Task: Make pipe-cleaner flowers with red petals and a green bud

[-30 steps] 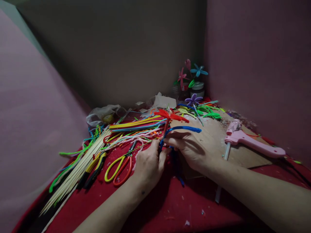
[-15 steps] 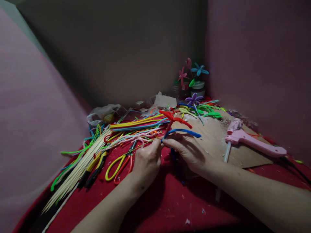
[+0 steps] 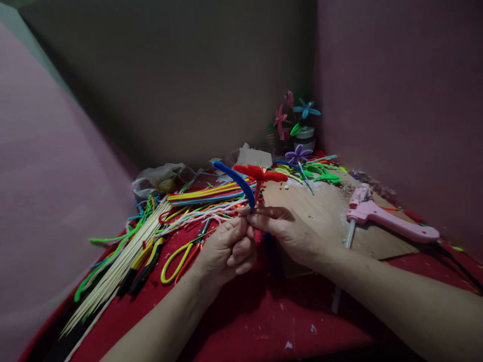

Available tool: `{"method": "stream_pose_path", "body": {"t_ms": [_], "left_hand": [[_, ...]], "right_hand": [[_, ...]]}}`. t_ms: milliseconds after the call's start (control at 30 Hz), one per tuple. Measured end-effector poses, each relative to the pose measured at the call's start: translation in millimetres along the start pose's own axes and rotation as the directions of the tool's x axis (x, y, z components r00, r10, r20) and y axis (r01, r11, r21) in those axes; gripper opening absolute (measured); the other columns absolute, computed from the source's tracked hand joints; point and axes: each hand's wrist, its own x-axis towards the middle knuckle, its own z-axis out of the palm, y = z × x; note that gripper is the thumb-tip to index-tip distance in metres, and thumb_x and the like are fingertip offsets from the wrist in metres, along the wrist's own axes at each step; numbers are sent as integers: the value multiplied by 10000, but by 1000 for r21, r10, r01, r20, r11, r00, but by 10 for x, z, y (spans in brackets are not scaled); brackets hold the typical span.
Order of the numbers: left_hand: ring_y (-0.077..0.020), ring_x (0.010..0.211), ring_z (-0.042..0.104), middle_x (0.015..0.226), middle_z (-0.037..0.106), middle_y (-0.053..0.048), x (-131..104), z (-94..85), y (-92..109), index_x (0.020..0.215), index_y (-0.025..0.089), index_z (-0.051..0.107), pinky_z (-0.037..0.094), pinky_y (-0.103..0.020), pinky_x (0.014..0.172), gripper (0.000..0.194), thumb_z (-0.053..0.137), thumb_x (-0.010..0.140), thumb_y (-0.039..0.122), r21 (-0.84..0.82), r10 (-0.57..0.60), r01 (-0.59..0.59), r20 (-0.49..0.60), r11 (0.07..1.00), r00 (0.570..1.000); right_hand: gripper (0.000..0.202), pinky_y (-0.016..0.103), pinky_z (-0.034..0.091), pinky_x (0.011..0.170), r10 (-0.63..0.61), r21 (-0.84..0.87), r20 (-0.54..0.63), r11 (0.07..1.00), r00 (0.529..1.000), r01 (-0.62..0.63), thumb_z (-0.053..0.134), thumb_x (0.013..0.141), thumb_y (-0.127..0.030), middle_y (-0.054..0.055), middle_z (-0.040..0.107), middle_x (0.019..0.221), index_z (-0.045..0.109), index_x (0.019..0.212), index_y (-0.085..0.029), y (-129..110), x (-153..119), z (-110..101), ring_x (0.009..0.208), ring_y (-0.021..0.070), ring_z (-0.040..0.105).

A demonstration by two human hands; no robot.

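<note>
My left hand is closed, its fingers pinched at the base of a red pipe-cleaner flower that stands upright over the fingertips. My right hand meets it there, thumb and fingers pinched on a blue pipe cleaner. One end of the blue one curves up and to the left beside the red stem; a dark blue length hangs below the right hand. Fingertips hide where red and blue join. Left of my left hand lie scissors with yellow and red handles, partly covered by it.
Pliers, wooden sticks and bundled pipe cleaners lie at left. A pink glue gun with a glue stick rests on cardboard at right, its cord trailing. Finished flowers, a purple flower and a plastic bag are behind.
The blue pipe cleaner's upper end has swung from pointing right to pointing up and left. The red flower has turned and stands more level. My left fingers have curled into view.
</note>
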Motion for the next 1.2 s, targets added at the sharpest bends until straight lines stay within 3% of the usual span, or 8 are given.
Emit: {"method": "stream_pose_path", "body": {"t_ms": [200,333,400,500,633,733,1000,1200], "left_hand": [[-22,288,100,400,223,119,-11,-15,24,730,157,539,283,-128,285,219,477,874,310,3,-56,56,63,998,996],[-38,324,219,412,333,88,-17,42,13,694,167,502,254,-144,332,275,444,883,357,354,5,24,-82,935,997],[-46,366,292,432,382,67,-24,66,-22,648,164,472,254,-158,373,315,434,883,370,619,133,-2,-165,786,977],[-57,408,325,464,396,65,-32,70,-89,668,173,464,264,-180,424,275,430,879,345,873,336,-9,-178,487,925],[-79,447,354,510,424,57,-37,40,-133,744,193,495,276,-202,476,170,421,871,279,978,464,16,-113,209,879],[-88,469,378,532,460,42,-38,35,-122,720,203,509,278,-208,505,155,448,853,254,993,517,2,-64,120,853],[-93,442,360,492,458,35,-35,26,-113,644,212,573,254,-204,496,159,535,796,233,970,562,-62,-84,235,823],[-71,356,359,445,445,60,-27,60,-55,737,194,572,264,-183,398,187,481,846,316,878,393,7,-222,479,892]], "right_hand": [[123,322,377,841,27,42,53,999,998,-29,706,679,-300,-3,660,664,734,741,-197,-42,4,-26,734,146,565],[111,298,393,764,-18,-11,-11,1000,1000,18,684,700,-289,-26,619,598,705,653,-190,-42,3,-25,642,120,530],[108,290,398,739,-17,10,-24,1000,1000,17,672,712,-284,-28,624,620,698,661,-193,-31,1,-10,638,116,527],[73,286,401,739,25,69,-71,997,997,-20,702,678,-265,-21,643,674,697,674,-192,-17,2,13,683,123,540],[80,294,405,759,31,90,-71,996,997,-25,697,683,-259,-6,661,710,703,708,-183,-7,6,16,726,134,553],[70,279,409,730,12,59,-74,998,997,-8,686,695,-246,-6,661,690,699,698,-177,-5,2,13,701,131,551],[110,273,412,710,46,9,-85,999,995,-45,672,703,-283,-3,657,696,693,698,-175,-9,-8,28,677,129,545],[141,283,415,717,52,-20,-71,998,996,-53,694,686,-298,-14,636,656,687,662,-160,-62,2,30,652,123,550]]}}
